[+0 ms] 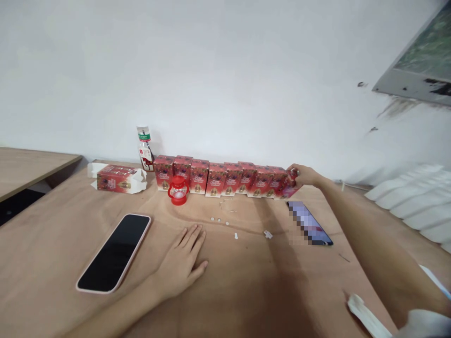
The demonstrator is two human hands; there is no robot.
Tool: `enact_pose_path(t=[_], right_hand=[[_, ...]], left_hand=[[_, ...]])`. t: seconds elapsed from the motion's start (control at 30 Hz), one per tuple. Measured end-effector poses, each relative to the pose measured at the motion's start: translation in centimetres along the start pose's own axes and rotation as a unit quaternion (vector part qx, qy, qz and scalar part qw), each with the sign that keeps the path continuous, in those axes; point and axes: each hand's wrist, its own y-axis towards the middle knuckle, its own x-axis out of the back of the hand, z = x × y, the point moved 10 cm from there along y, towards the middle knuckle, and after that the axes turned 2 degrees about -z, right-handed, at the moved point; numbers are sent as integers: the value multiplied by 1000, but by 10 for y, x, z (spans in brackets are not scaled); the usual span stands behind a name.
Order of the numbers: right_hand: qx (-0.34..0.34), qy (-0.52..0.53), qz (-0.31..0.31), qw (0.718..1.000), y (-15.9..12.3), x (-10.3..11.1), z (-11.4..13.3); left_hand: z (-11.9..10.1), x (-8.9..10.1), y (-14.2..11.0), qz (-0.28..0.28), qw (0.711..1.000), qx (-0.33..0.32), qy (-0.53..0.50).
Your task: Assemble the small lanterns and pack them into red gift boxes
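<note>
Flat on the wooden table rests my left hand (185,260), palm down with its fingers stretched out and holding nothing. My right hand (302,175) reaches to the right end of a row of small red printed boxes (216,179). Its fingers are closed around the last red box (289,190), which stands against its neighbour. A small red lantern (178,190) with a clear middle stands before the left part of the row. Left of the row lies an opened red box (118,179), its white end flaps spread.
A bottle (144,149) stands by the wall. A pink-edged phone (114,253) lies at left, another phone (310,223) at right. Several small round discs (219,219) and white scraps (268,234) lie mid-table. A white strip (366,315) lies near the right edge, with a radiator (416,197) beyond.
</note>
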Motion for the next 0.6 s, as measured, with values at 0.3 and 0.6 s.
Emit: enact_pose_path(t=[0.3,0.6], right_hand=[[10,41,52,998,8,-21,13],[115,166,-214,956,-85,-11,89]], left_hand=[[0,-4,2,42,999,14,0],[28,28,20,-68,997,7,39]])
